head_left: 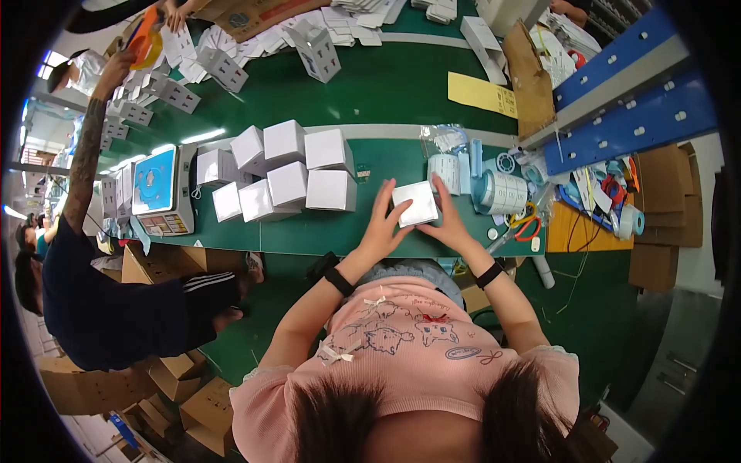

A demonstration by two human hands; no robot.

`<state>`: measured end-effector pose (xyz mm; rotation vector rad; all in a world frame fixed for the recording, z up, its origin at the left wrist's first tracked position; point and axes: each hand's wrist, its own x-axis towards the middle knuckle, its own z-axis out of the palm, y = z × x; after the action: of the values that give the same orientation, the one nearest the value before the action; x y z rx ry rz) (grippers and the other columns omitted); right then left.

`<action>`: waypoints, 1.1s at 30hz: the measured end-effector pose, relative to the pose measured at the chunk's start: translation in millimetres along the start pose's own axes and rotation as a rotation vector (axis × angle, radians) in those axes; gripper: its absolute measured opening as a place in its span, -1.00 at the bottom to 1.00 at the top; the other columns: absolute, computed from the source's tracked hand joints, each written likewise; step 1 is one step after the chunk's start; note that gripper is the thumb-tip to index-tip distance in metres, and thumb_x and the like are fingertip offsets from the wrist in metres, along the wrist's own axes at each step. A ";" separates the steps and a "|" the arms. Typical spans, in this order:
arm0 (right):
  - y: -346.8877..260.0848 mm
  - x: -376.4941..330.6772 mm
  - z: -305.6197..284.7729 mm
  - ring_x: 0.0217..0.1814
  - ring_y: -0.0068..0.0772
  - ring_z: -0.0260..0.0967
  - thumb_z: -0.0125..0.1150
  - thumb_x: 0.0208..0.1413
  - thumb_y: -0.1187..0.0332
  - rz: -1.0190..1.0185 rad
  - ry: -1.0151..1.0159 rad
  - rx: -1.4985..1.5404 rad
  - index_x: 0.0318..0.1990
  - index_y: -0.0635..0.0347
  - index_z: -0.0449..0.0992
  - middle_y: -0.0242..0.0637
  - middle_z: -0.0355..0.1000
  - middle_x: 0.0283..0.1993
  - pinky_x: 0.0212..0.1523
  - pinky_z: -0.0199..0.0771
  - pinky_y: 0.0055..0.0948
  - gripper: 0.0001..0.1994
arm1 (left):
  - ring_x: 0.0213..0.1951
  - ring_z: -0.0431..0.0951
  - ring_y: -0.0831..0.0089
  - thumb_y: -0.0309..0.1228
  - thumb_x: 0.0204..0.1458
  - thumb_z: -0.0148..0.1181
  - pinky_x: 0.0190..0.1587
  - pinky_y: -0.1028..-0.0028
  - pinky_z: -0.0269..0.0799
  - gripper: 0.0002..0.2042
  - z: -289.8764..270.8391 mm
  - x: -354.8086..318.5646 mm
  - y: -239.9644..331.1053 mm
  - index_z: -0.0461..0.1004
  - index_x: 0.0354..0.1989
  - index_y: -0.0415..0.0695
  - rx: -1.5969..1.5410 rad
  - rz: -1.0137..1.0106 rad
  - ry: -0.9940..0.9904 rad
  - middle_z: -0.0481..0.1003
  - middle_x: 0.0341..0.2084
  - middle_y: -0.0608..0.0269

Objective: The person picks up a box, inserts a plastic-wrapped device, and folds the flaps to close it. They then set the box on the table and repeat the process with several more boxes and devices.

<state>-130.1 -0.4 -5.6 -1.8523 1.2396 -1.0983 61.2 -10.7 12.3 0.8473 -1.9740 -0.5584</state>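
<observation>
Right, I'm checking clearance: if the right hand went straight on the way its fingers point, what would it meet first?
Probably the white label roll just ahead of the right hand; depth is unclear, so the hand might pass above it.

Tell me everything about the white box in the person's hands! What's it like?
The white box looks like plain, smooth card, with flat faces and straight edges. Its upward face is bright and looks closed. The left hand touches its left side, the right hand its right. It is over the green table; whether it rests there, I can't tell.
</observation>
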 end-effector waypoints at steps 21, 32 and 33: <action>36.1 133.5 92.5 0.28 0.00 -0.02 0.41 -0.40 0.49 0.135 -0.112 0.152 0.22 0.33 -0.12 0.05 0.00 0.18 0.26 0.05 -0.29 -0.03 | 0.22 0.07 -0.08 -0.48 -0.21 0.16 0.15 -0.09 -0.05 -0.56 -87.2 32.8 -14.5 0.34 -0.05 -0.21 0.675 -0.357 -0.177 0.13 0.13 -0.20; 32.9 333.6 25.0 0.28 0.02 -0.01 0.41 -0.41 0.34 0.155 0.044 -0.205 0.31 0.32 -0.40 0.22 -0.04 0.24 0.23 0.06 -0.27 0.17 | 0.21 0.09 -0.03 -0.48 -0.22 0.11 0.15 -0.11 -0.09 -0.57 -91.4 40.5 -10.4 0.34 -0.06 -0.21 0.763 -0.387 -0.205 0.18 0.10 -0.17; 51.8 359.7 40.0 0.25 0.02 0.03 0.42 -0.42 0.34 0.213 0.151 -0.321 0.30 0.31 -0.35 0.19 0.01 0.21 0.21 0.10 -0.28 0.16 | 0.21 0.09 -0.02 -0.48 -0.21 0.13 0.14 -0.12 -0.08 -0.56 -91.9 49.8 -5.0 0.33 -0.05 -0.22 0.709 -0.414 -0.233 0.17 0.10 -0.17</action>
<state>-41.5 -352.7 35.5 -1.8348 1.7431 -0.9809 123.7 -56.1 82.8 1.7173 -2.2506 -0.1696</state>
